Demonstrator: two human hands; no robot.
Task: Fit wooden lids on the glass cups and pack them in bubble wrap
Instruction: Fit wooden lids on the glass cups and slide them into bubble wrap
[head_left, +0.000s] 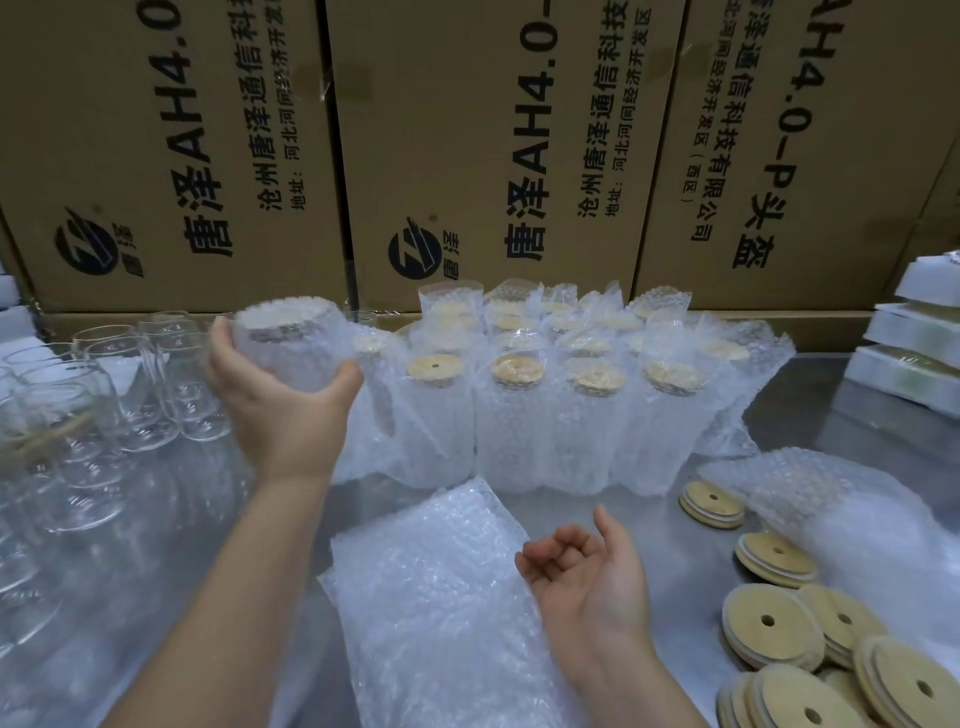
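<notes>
Glass cup (293, 351) — bubble-wrapped, lidded — in left hand (280, 410).

- Grey metal table top (810, 415).
- Far left: clear empty glass cups (156, 384), crowded together.
- Far middle: upright bubble-wrapped lidded cups (519, 426) in rows.
- Near middle: flat bubble-wrap bags (431, 597).
- Near right: round holed wooden lids (769, 623), overlapping.

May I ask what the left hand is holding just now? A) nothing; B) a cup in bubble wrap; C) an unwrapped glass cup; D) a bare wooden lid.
B: the left hand grips a cup in bubble wrap, raised to the left of the standing wrapped cups.
</notes>
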